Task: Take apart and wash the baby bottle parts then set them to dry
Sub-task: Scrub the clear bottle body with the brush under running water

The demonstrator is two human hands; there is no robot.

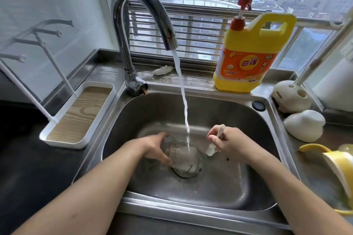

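Note:
My left hand (155,148) grips a clear baby bottle body (184,158), held on its side low in the steel sink (219,183) over the drain. Water from the tap (145,11) runs onto the bottle. My right hand (229,142) holds a small white brush (214,147) by its handle, bristle end pointing down-left, just right of the bottle and apart from it. A white drying rack (76,112) with upright pegs and a wood-look tray stands left of the sink.
A yellow dish-soap jug (246,57) with a red pump stands on the ledge behind the sink. White brush holders (303,124) sit at the right, and a yellow bottle part (338,166) lies on the right counter. A crumpled white scrap (162,69) lies by the tap.

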